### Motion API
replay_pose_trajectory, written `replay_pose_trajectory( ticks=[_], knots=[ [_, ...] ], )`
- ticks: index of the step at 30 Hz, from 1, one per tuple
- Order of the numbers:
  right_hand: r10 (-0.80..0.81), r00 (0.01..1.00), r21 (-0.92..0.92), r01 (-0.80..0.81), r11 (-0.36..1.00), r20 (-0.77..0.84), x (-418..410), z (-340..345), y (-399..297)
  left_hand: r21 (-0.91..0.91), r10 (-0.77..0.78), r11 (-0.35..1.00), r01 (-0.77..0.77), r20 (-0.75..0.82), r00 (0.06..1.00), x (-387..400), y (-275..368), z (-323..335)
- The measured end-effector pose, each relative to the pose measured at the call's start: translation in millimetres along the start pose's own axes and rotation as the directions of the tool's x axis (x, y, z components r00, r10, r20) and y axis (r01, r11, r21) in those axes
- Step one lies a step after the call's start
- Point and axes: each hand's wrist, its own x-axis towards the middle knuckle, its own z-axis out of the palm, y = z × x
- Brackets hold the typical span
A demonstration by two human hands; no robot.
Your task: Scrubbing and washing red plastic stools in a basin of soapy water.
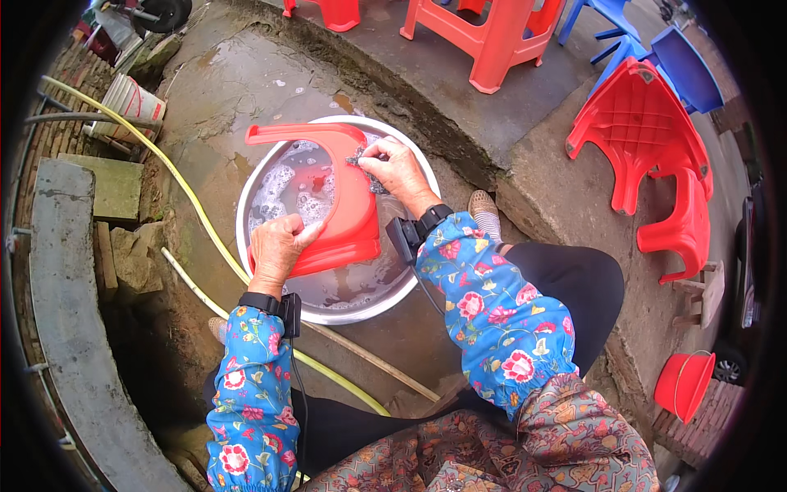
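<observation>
A red plastic stool lies tipped over the round metal basin, which holds cloudy, soapy water. My left hand grips the stool's near left edge, thumb resting on the red plastic. At the stool's upper right side, my right hand pinches a dark grey scouring pad against the surface. Part of the pad is hidden under my fingers. Both wrists wear black bands with small devices, and blue floral sleeves cover my forearms.
A yellow hose and a thin pole run beside the basin. Red stools stand on a raised concrete ledge. At right are stacked red seats, blue chairs and a red bucket. A stone slab borders the left.
</observation>
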Motion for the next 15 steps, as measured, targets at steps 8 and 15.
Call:
replay_pose_trajectory(
  ticks=[8, 15],
  knots=[
    [-0.058, 0.998, 0.004, 0.058, 0.998, -0.012, -74, 21, -7, 0.023, -0.047, 0.999, 0.047, -0.015, 0.999, -12, -10, -6],
    [-0.048, 0.999, -0.166, 0.049, 0.985, 0.011, 8, 2, -9, -0.012, -0.006, 1.0, 0.005, -0.036, 0.999, -3, 2, 0]
  ],
)
